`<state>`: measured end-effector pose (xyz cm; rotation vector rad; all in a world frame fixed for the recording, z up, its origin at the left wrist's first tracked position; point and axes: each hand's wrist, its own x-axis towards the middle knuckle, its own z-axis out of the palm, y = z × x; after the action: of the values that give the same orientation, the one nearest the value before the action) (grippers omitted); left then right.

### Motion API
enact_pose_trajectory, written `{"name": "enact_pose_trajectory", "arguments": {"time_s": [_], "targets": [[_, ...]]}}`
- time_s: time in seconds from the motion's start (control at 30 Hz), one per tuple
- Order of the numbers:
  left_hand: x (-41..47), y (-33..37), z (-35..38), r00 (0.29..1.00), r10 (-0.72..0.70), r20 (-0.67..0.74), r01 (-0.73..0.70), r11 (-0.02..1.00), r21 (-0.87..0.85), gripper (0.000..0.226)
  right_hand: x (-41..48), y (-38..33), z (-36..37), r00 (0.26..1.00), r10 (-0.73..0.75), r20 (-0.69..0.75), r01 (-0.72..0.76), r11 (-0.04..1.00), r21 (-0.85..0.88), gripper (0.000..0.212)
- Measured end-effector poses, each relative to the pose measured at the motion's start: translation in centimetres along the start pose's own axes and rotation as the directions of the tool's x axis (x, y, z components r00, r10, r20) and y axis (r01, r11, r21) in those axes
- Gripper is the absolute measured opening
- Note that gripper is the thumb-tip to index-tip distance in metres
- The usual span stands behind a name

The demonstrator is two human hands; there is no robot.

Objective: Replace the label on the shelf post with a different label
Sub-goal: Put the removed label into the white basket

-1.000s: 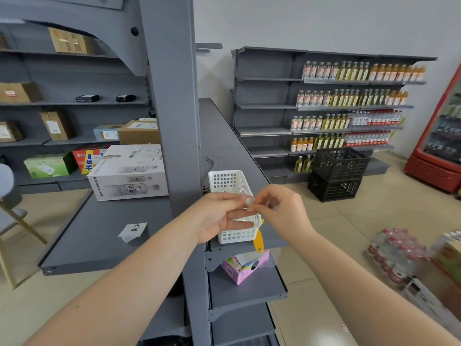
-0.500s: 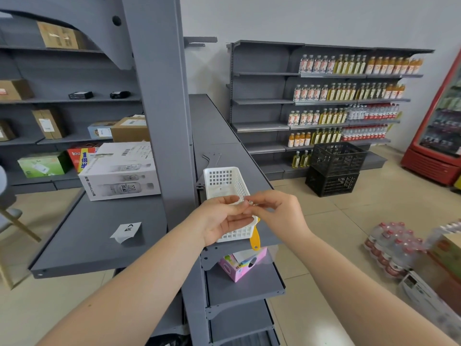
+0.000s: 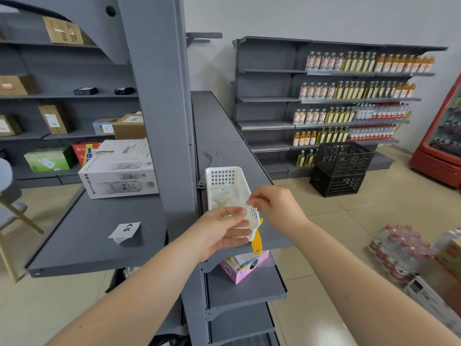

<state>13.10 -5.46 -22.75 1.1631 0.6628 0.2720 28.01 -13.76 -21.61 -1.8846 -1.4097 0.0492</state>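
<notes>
The grey shelf post point(image 3: 162, 121) rises just left of centre, and I see no label on its visible face. My left hand point(image 3: 219, 233) is closed on a small white label point(image 3: 240, 224), held in front of a white slotted basket point(image 3: 224, 186) on the shelf top. My right hand point(image 3: 277, 206) is pinched at the label's upper right edge, its fingertips a little above those of the left hand. The white label blends with the basket, so its outline is unclear. Another white label point(image 3: 126, 231), printed with an "A", lies curled on the grey shelf point(image 3: 94, 245) left of the post.
A yellow-handled tool point(image 3: 256, 242) pokes out beside the basket. A pink box point(image 3: 243, 268) sits on the shelf below. A white carton point(image 3: 119, 171) stands behind the loose label. Black crates point(image 3: 341, 168) and packs of bottles point(image 3: 399, 255) are on the floor to the right.
My two hands, pinched together at one spot before, have drawn slightly apart, with the right hand lifted up and to the right. The view has shifted a little.
</notes>
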Motion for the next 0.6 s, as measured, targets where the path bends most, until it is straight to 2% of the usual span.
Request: {"name": "enact_pose_trajectory", "arguments": {"time_s": [0.13,0.2,0.3,0.37,0.43,0.5,0.6], "targets": [[-0.5,-0.5,-1.2,0.988,-0.146,0.051,0.142,0.988,0.066,0.038,1.5,0.3,2.0,0.987,0.083,0.14,-0.07,0.993,-0.097,0.007],[-1.0,-0.8,-1.9,0.987,-0.152,0.054,0.147,0.985,0.089,0.038,2.3,0.5,2.7,0.983,0.123,0.135,-0.113,0.991,-0.077,0.008],[-1.8,-0.9,-3.0,0.984,-0.162,0.074,0.152,0.981,0.124,0.034,3.4,1.0,3.4,0.981,0.155,0.115,-0.147,0.986,-0.075,0.024],[-2.4,-1.0,-3.7,0.98,-0.18,0.09,0.166,0.976,0.138,0.032,3.8,1.2,4.0,0.978,0.175,0.111,-0.163,0.981,-0.108,0.018],[-2.9,-1.1,-4.4,0.979,-0.182,0.092,0.169,0.977,0.133,0.029,4.0,1.7,5.0,0.976,0.159,0.149,-0.125,0.969,-0.213,0.01],[-3.4,-1.1,-5.0,0.98,-0.178,0.087,0.168,0.979,0.117,0.025,4.0,2.0,6.2,0.973,0.081,0.216,-0.008,0.947,-0.322,0.02],[-4.3,-1.0,-6.0,0.985,-0.161,0.069,0.151,0.979,0.134,0.024,3.9,2.3,7.7,0.972,-0.002,0.235,0.067,0.961,-0.269,0.022]]}}
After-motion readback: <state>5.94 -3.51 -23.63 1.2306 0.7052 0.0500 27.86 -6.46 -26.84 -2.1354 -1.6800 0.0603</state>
